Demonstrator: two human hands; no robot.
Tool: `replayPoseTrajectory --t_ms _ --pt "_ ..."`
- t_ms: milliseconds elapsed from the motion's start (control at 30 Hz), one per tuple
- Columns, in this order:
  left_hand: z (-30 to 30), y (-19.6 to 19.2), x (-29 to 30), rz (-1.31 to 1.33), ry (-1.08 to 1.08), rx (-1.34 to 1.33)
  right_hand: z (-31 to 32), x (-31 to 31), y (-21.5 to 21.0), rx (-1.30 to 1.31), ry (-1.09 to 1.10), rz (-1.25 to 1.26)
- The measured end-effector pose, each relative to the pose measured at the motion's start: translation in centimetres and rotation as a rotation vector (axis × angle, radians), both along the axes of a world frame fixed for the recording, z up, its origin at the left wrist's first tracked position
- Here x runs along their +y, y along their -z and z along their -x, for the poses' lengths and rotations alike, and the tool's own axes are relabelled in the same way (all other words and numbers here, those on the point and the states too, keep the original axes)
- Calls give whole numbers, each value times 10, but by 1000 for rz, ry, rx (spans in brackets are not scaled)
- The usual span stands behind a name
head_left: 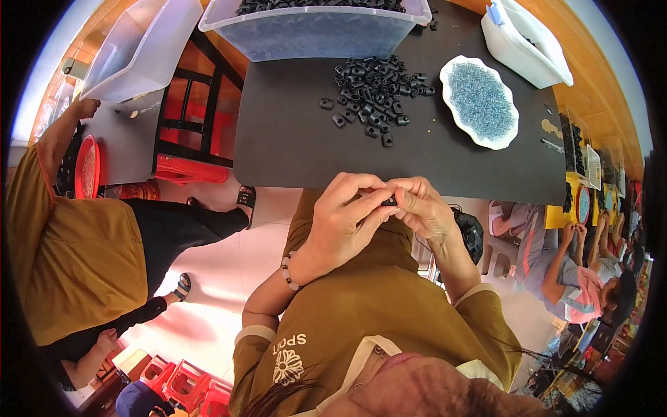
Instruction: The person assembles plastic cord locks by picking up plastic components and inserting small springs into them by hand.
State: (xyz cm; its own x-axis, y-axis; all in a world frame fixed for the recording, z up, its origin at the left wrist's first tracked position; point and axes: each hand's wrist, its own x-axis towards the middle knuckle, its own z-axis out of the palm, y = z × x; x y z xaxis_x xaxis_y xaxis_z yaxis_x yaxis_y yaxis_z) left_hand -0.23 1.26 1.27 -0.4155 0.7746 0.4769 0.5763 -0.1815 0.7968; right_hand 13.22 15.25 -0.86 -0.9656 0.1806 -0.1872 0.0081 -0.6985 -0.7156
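My left hand (345,215) and my right hand (425,208) meet just below the near edge of the black table (292,139). Together they pinch one small black plastic part (389,201) between their fingertips; most of it is hidden by the fingers. A bead bracelet sits on my left wrist. On the table beyond lies a loose pile of several similar black parts (372,94). To its right stands a white scalloped dish (479,101) filled with tiny blue-grey beads.
A clear bin (313,28) of black parts stands at the table's far edge, a white lidded box (524,38) at the far right. A person in a mustard shirt (69,250) stands left by another table. Other people sit at the right. Red stools (191,170) are below.
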Motion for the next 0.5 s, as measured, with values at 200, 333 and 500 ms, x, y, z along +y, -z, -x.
replayPoseTrajectory --t_ms 200,333,500 --pt "-2 -3 0 -1 -51 -54 -4 -3 6 -18 30 -9" --pt "1 0 0 -11 -76 4 -7 5 -8 -150 34 -115" --pt "2 2 6 -7 -112 57 -16 6 -24 -247 137 -455"
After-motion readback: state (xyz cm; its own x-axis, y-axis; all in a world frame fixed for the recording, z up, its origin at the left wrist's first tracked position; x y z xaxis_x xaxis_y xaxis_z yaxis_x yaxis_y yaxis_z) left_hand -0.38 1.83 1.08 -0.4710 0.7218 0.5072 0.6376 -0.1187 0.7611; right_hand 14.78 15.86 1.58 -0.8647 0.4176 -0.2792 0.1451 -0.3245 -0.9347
